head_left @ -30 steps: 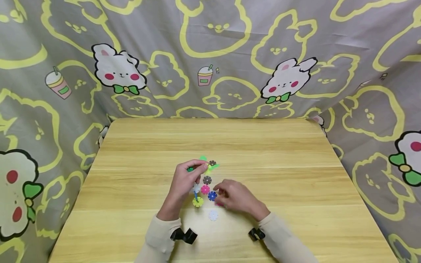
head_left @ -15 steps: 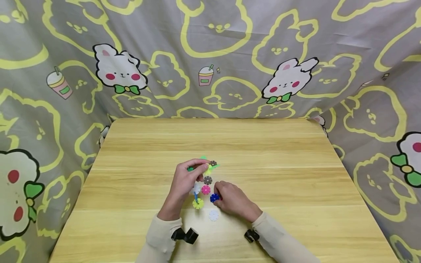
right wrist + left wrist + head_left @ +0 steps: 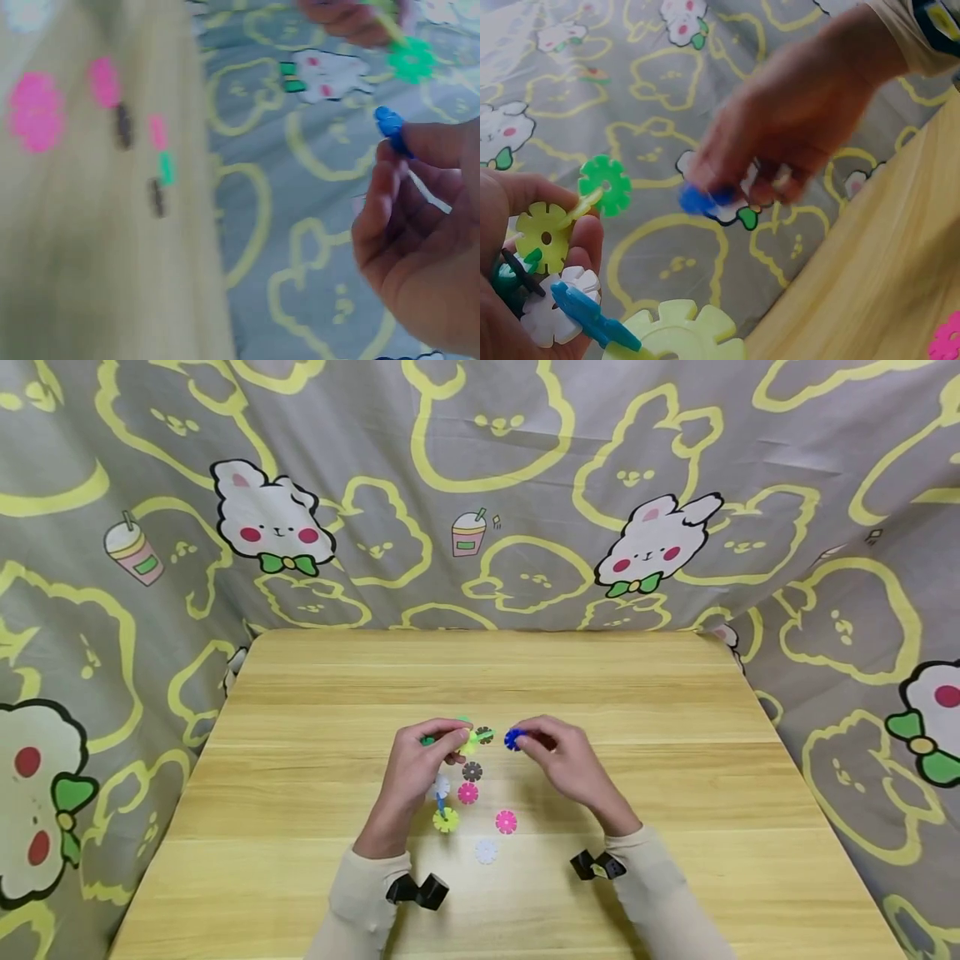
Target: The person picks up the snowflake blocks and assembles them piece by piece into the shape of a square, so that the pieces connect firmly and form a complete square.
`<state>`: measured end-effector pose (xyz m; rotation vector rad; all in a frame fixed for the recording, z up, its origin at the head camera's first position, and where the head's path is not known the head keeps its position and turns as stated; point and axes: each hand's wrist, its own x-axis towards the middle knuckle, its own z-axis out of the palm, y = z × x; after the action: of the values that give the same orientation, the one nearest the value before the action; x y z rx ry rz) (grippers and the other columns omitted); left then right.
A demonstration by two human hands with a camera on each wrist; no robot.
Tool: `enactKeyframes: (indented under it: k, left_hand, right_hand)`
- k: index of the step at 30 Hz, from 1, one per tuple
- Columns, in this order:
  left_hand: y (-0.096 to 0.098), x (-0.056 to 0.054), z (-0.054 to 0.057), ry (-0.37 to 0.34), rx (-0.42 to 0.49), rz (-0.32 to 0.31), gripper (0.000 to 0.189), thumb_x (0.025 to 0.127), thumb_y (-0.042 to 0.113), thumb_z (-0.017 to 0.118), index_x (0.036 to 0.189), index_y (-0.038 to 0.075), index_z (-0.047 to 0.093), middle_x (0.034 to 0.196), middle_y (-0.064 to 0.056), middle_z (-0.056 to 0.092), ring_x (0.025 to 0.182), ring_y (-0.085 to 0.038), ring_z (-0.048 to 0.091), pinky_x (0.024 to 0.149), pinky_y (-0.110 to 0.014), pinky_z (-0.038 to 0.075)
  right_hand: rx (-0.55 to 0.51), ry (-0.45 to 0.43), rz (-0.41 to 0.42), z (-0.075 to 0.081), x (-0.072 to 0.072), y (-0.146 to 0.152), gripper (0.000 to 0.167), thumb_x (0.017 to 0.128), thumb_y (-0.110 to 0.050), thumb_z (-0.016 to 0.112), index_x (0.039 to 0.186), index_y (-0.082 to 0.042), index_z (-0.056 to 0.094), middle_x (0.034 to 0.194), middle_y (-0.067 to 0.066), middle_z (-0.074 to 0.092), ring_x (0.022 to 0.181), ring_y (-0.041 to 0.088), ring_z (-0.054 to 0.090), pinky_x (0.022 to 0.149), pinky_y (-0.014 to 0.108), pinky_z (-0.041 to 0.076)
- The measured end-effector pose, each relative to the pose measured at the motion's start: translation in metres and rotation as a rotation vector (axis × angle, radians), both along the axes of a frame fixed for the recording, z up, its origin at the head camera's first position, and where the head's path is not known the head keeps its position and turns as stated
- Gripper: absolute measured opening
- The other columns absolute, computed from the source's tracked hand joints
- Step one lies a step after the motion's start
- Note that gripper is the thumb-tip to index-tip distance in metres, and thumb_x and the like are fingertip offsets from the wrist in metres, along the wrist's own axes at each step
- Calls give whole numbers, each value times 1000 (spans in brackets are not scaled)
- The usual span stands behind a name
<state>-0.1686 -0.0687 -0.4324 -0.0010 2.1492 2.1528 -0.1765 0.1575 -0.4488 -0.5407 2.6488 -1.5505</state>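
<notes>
My left hand [image 3: 416, 764] grips a chain of interlocking snowflake discs in several colours. In the left wrist view, a light green disc [image 3: 605, 185] sticks out past the fingertips. A yellow disc [image 3: 544, 238] and a white disc [image 3: 551, 319] lie against the fingers, and below them a light blue disc [image 3: 596, 315] joins a larger pale yellow disc [image 3: 679, 326]. Dark green and black pieces are partly hidden in the palm. My right hand [image 3: 570, 764] pinches a dark blue disc [image 3: 513, 740] between thumb and fingers, raised a short way right of the chain.
On the wooden table [image 3: 637, 685] lie two pink discs [image 3: 506, 822], two dark brown discs [image 3: 472, 772] and a white disc [image 3: 487, 852], all close before and beneath the hands. A patterned grey curtain [image 3: 540, 510] encloses the table's back and sides.
My right hand has picked the dark blue disc up off the table and carried it up and forward, uncovering a pink disc. The left hand keeps its chain nearly still.
</notes>
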Motion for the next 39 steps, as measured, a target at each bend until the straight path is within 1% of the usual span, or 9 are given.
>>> enactKeyframes:
  k: [4,8,15,19,23,28,33,37,39]
  left_hand:
    - [-1,-2,2,8,-4,3,19,89,13,68,101,-1,72,92,-13,68,66,-18,64,65,-27,56]
    - [-1,-2,4,13,-2,0,20,89,13,68,103,-1,71,91,-13,67,66,-18,64,65,-27,56]
    - [1,-2,6,21,-23,-28,20,89,14,69,102,-1,72,92,-13,68,67,-20,63,64,-25,55]
    - [1,-2,6,27,-34,-36,20,89,15,70,101,0,72,92,-14,68,67,-21,63,64,-25,54]
    - [1,-2,6,22,-47,-39,22,88,15,70,101,-3,72,89,-13,68,67,-22,63,63,-25,54]
    - [1,-2,6,16,-64,-48,23,88,15,70,100,-4,72,85,-11,66,66,-23,63,63,-25,54]
    - [1,-2,7,9,-46,-56,21,88,15,70,99,-3,72,83,-8,66,64,-21,62,63,-25,54]
    - [0,-2,7,9,-29,-63,20,88,14,69,98,-3,72,85,-8,66,64,-22,63,62,-25,53]
    - [0,-2,7,14,-31,-65,20,88,14,69,99,-4,72,87,-9,67,65,-25,64,62,-24,54]
  right_hand:
    - [-152,-35,-43,21,-1,3,20,95,-17,63,112,-9,68,90,8,65,73,16,61,63,25,53]
    - [-203,-79,-53,31,-1,0,21,94,-19,63,111,-8,68,88,10,63,72,19,59,62,23,52]
    - [-172,-117,-25,33,-2,-5,17,95,-22,63,108,-14,70,87,7,65,74,26,57,61,24,49]
    - [-159,-126,-7,35,-1,-6,17,94,-23,63,108,-16,71,87,6,66,73,23,57,60,25,48]
    - [-138,-109,24,35,-2,-4,18,94,-22,64,108,-15,72,84,6,63,70,18,55,58,24,47]
    - [-153,-102,49,35,-1,-2,18,94,-20,64,109,-14,72,83,6,61,68,17,54,57,24,46]
    - [-170,-97,46,34,-1,-3,18,94,-21,64,108,-14,72,83,7,62,68,18,54,56,24,46]
    - [-167,-98,38,34,-1,-3,17,93,-21,64,107,-14,72,84,7,63,68,18,54,56,25,47]
    - [-168,-104,45,34,-1,-4,17,94,-21,64,107,-14,72,86,7,63,68,18,55,57,26,48]
